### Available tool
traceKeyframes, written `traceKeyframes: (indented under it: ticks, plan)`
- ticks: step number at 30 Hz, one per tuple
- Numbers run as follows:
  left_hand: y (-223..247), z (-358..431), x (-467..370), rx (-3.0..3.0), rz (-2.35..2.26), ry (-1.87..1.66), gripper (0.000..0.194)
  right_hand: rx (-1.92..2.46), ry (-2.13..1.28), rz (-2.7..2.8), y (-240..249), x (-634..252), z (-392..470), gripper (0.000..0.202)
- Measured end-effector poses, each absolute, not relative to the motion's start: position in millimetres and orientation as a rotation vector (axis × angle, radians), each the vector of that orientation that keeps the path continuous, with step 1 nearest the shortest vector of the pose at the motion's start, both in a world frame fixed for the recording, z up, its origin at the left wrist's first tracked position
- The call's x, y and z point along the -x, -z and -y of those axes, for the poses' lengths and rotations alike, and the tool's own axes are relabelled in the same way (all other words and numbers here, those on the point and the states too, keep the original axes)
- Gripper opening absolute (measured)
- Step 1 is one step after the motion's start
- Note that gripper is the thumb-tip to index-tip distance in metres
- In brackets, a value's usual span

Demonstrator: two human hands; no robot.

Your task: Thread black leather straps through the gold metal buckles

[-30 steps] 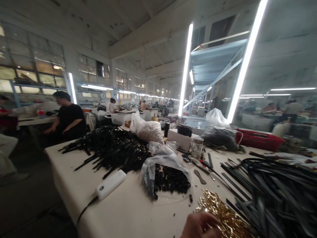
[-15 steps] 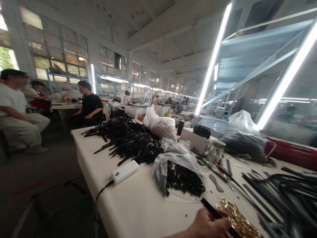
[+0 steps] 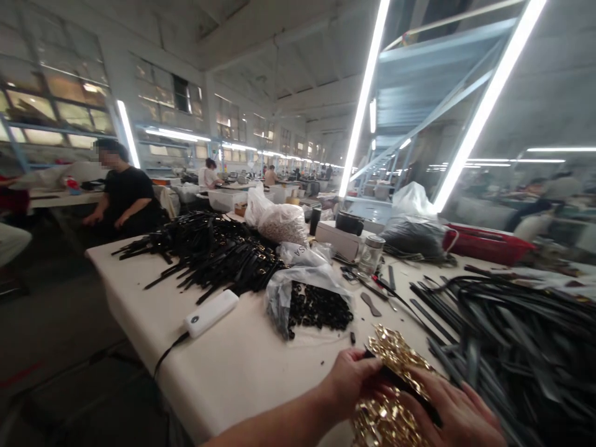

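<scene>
A black leather strap stretches between my hands, above a pile of shiny gold buckles. My left hand pinches the strap near its far end, thumb on top. My right hand is closed over the nearer part, its fingers lying along the strap and partly covering it. Just beyond the pile, an open plastic bag spills small black loops. One loose black piece lies between the bag and the buckles.
Black straps with gold buckles are heaped at the back left, near a white power bank with a cable. Long black strips cover the right side. A glass jar and a red crate stand behind. A seated person is at far left.
My view has swung right and down. My right hand has come into view on the strap, and more of the gold buckles shows. My left hand still holds the strap.
</scene>
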State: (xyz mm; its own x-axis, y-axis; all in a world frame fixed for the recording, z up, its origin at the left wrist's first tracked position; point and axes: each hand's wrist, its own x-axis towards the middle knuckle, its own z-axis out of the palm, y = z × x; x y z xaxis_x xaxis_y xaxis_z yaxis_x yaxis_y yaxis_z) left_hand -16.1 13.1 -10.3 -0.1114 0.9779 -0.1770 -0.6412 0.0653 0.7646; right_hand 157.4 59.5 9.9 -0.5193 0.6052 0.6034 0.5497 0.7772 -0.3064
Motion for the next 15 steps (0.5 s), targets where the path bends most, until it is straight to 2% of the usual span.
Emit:
traceKeyframes:
  ticks: [9,15]
  plan:
    - [13.3,-5.8,14.7,-0.506,-0.854,-1.385,0.027,0.993,-0.495,2.136,-12.9,-148.0,-31.5,0.019]
    - [11.0,-3.1,14.6,-0.502,-0.912,-1.387,0.030,1.016,-0.523,2.125,-9.9,-149.8,-30.2,0.013]
